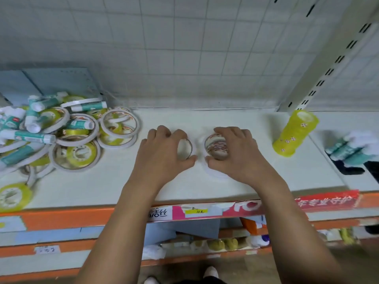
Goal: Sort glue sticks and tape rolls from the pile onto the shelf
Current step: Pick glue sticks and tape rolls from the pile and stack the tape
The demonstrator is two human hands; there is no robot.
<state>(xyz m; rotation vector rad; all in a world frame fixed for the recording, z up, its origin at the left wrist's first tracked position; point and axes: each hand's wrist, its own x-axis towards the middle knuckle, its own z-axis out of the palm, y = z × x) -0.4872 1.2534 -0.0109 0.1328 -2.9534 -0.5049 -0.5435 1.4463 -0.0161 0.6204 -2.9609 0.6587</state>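
the shelf [205, 187] holds a pile [61, 136] of tape rolls and glue sticks at left, a yellow stack [295, 133] at right. mid-shelf, left hand [164, 154] fingers curl round a white roll [186, 149], right hand [235, 154] fingers round a patterned roll [215, 147].

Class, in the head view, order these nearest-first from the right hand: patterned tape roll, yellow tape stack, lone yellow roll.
1. Patterned tape roll, in the right hand.
2. Yellow tape stack, to its right.
3. Lone yellow roll, far left.
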